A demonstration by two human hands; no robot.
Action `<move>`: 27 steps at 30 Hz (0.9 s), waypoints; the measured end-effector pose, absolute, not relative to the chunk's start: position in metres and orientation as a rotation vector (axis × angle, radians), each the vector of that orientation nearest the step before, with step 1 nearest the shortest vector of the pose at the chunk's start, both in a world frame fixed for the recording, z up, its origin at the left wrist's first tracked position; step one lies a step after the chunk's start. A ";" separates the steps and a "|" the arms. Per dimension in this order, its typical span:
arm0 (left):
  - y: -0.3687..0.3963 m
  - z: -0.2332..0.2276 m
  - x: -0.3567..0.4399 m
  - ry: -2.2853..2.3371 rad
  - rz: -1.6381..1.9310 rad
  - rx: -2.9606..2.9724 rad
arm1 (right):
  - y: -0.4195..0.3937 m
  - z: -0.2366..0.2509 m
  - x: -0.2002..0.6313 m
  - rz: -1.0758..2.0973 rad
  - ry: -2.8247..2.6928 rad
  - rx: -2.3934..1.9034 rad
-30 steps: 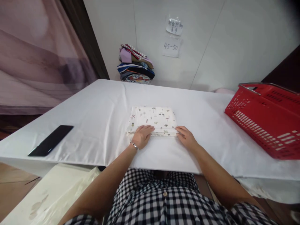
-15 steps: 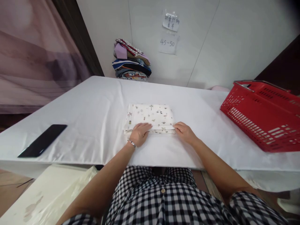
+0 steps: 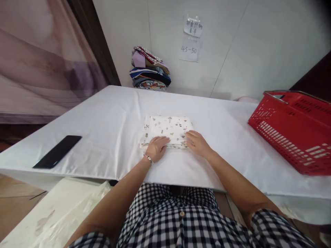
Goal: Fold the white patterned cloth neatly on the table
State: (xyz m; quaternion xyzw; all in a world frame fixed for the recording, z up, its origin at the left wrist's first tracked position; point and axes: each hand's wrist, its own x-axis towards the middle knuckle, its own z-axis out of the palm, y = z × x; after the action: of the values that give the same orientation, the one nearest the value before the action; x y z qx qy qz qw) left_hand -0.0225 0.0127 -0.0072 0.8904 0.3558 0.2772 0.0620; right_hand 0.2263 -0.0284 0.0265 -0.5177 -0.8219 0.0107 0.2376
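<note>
A folded white cloth [image 3: 165, 127] with small printed figures lies flat in the middle of the table, its layered folded edge facing me. My left hand [image 3: 156, 148] rests on the near left part of the cloth, palm down, with fingers stretched across it to the right. On the near right corner lies my right hand [image 3: 198, 143], its fingers extended over the top of the cloth. Neither hand grips anything. A bracelet [image 3: 148, 158] circles my left wrist.
The table [image 3: 108, 117] wears a white, slightly wrinkled cover. A black flat phone-like slab [image 3: 58, 151] lies at the left. A red plastic basket [image 3: 292, 134] stands at the right. Folded fabrics [image 3: 150, 69] are stacked by the wall, near paper signs [image 3: 190, 50].
My right hand has let go of the cloth's right edge and moved inward onto its top. My left hand stays on the cloth. The whole view has shifted slightly.
</note>
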 end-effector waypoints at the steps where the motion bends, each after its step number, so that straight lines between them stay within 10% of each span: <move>1: 0.012 -0.007 -0.023 1.077 0.838 2.695 | -0.026 0.025 0.219 0.023 -2.301 -1.410; 19: 0.057 0.042 -0.060 1.721 1.105 2.338 | -0.027 -0.007 0.204 -0.060 -2.407 -1.468; 27: 0.109 0.017 -0.028 1.906 0.366 2.311 | -0.031 -0.007 0.206 0.036 -2.401 -1.468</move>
State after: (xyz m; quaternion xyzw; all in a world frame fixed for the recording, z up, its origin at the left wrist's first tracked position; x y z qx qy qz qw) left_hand -0.0277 0.1091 0.0171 0.7642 0.6305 0.1209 0.0619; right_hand 0.2061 -0.0312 -0.0067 -0.5147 -0.8417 0.0126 0.1627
